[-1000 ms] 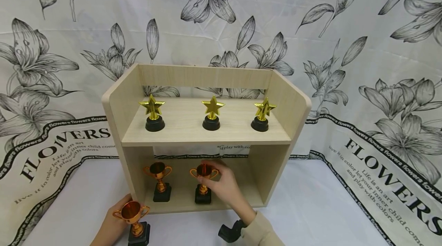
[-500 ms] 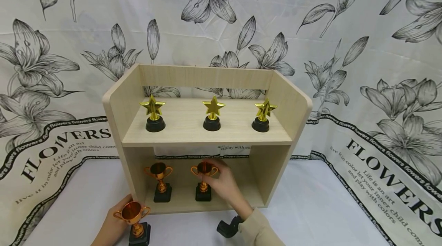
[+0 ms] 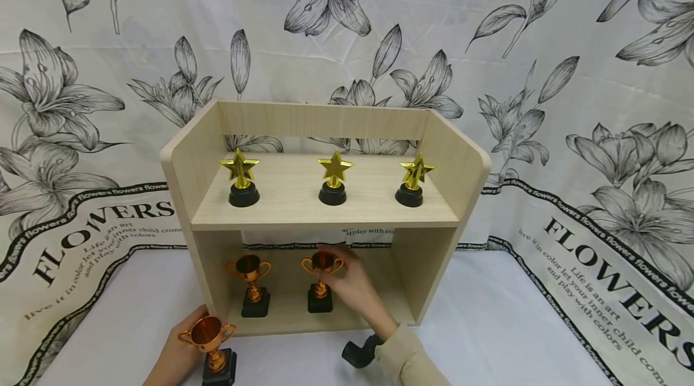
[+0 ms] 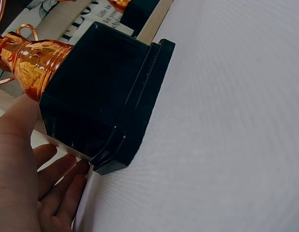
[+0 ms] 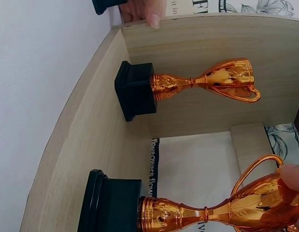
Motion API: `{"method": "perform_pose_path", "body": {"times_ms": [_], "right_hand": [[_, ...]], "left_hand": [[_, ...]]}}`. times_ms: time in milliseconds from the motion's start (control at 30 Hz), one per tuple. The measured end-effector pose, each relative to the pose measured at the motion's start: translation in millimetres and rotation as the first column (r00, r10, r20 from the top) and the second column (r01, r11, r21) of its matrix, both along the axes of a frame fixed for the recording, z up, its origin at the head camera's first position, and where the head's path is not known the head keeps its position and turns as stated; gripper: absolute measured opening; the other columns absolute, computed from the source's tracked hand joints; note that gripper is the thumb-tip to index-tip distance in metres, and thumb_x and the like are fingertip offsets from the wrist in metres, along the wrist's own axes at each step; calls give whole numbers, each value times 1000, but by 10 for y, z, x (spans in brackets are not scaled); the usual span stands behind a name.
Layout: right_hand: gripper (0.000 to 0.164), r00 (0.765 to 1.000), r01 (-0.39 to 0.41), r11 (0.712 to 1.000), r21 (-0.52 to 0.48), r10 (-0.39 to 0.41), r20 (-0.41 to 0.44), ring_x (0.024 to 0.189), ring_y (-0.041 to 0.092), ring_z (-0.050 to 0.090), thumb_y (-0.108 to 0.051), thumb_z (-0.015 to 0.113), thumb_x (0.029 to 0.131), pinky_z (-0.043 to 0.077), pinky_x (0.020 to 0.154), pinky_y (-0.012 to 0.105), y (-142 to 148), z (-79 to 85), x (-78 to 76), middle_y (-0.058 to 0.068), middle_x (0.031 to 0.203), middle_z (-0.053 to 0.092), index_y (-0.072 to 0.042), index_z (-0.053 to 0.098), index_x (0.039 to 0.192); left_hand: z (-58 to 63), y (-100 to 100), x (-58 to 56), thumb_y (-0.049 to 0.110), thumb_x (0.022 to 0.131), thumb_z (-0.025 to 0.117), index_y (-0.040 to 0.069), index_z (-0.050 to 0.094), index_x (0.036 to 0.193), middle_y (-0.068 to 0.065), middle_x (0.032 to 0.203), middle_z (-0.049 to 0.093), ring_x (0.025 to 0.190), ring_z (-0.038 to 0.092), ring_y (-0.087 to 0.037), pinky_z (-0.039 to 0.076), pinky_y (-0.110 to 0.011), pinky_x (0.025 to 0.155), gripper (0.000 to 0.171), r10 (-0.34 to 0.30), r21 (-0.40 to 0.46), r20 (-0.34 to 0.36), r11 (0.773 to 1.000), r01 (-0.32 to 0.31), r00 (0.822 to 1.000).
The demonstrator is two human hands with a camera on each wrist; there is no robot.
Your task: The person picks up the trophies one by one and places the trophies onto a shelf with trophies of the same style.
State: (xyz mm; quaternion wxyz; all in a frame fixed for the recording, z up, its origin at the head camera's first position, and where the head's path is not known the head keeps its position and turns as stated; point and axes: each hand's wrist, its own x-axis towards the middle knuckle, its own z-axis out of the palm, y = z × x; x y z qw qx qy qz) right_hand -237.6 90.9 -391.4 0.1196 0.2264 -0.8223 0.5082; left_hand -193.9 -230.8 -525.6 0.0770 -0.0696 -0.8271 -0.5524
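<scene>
In the head view my right hand (image 3: 352,280) holds a copper-coloured trophy cup (image 3: 321,291) by its bowl, in the middle of the lower shelf. Its black base is low, close over the shelf floor. A matching trophy cup (image 5: 226,79) stands upright near the left side wall. My left hand (image 3: 181,344) is at the front edge of the left side panel (image 5: 197,46), thumb on the inner face and fingers outside. A third trophy cup (image 3: 211,344) stands in front of that hand and partly hides it; its black base (image 4: 96,92) fills much of the left wrist view.
The two-tier wooden shelf unit (image 3: 325,215) has gold star trophies (image 3: 333,178) on its upper tier. A black curved object (image 3: 360,353) lies by my right sleeve. Behind hangs a flower-printed cloth (image 3: 515,31); white cloth covers the table (image 3: 488,326).
The middle trophy cup has shifted slightly right and back with my right hand. My left hand and the other trophies have stayed in place.
</scene>
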Motion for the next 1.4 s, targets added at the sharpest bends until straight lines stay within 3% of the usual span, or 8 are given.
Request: {"method": "perform_pose_path", "body": {"times_ms": [133, 367, 567, 800, 1067, 1200, 1400], "right_hand": [[41, 1000, -2, 1000, -3, 2, 16, 99, 33, 55, -1, 71, 78, 43, 87, 51, -12, 69, 56, 18, 107, 60, -3, 62, 118], [42, 1000, -12, 1000, -17, 12, 21, 100, 34, 55, 0, 71, 78, 43, 87, 52, -12, 72, 60, 20, 108, 60, -1, 61, 119], [43, 999, -15, 999, -36, 16, 29, 99, 33, 56, 1, 72, 77, 44, 87, 52, -7, 53, 50, 20, 108, 60, -2, 61, 118], [43, 1000, -12, 1000, -27, 13, 28, 99, 30, 57, -1, 72, 78, 45, 86, 49, -3, 48, 53, 18, 108, 60, -3, 61, 119], [47, 1000, -3, 1000, -30, 4, 19, 100, 24, 56, -12, 76, 78, 46, 85, 44, 34, -187, -108, 8, 109, 61, -13, 61, 122], [48, 999, 1, 1000, -27, 0, 33, 102, 18, 55, -21, 76, 78, 44, 87, 42, 55, -249, -148, 0, 111, 60, -22, 59, 123], [50, 1000, 18, 1000, -8, -18, 10, 114, 22, 52, -25, 75, 80, 38, 96, 50, 57, -235, -112, 0, 124, 57, -25, 57, 126]], "left_hand": [[-13, -9, 2, 14, 89, 63, -1, 43, 138, 12, 124, 52, 109, 42, 12, 41, -16, 83, 55, 3, -13, -10, 1000, -3, 1000], [-5, -1, -1, 17, 90, 63, 0, 43, 138, -12, 130, 53, 109, 42, 11, 42, -17, 83, 54, 18, -37, 18, 999, -18, 1000], [11, 7, -2, 19, 90, 62, 3, 42, 140, -16, 134, 50, 110, 42, 11, 42, -17, 82, 56, 13, -46, 26, 999, -11, 1000], [9, 6, -2, 17, 89, 64, 2, 43, 138, -10, 130, 53, 109, 42, 12, 42, -17, 82, 56, 18, -61, -15, 998, -19, 1000], [-8, 1, 10, 12, 87, 65, -2, 44, 136, 24, 118, 51, 108, 43, 13, 42, -16, 81, 56, 7, -14, -55, 1000, -8, 998], [-12, 1, 10, 9, 86, 66, -4, 46, 135, 20, 118, 53, 107, 44, 12, 42, -15, 81, 55, -2, -15, -96, 1000, 0, 995], [-14, -2, 3, 19, 91, 62, 3, 46, 136, 15, 123, 53, 110, 43, 11, 41, -16, 84, 51, 8, -37, -48, 999, -10, 999]]}}
